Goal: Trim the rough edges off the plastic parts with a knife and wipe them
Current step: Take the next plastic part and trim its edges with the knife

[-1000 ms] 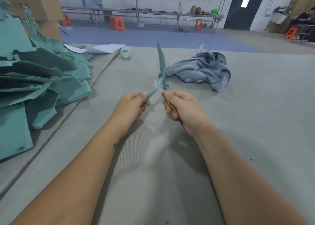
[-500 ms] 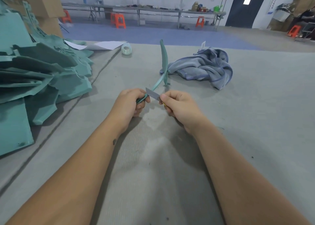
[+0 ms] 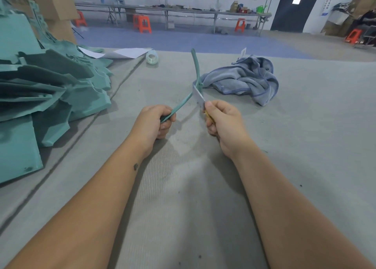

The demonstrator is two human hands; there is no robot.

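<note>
Trimming step | left hand (image 3: 155,121) clamped on near end of thin curved teal plastic part (image 3: 195,69), raised off grey table (image 3: 305,146) for blade access | right hand (image 3: 221,119) gripping yellow-handled knife (image 3: 199,95), blade against edge | crumpled blue-grey cloth (image 3: 244,78) near for wiping | wall notices illegible

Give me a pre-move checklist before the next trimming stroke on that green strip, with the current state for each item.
1. Left hand grips the near end of the green plastic strip: ok.
2. Right hand holds the knife: ok.
3. Blade lies against the strip near its bend: ok.
4. Left fingers well away from the blade: ok.
5. Cloth ready on the table for wiping: ok.
6. Rough edge left on the strip: cannot tell.
</note>
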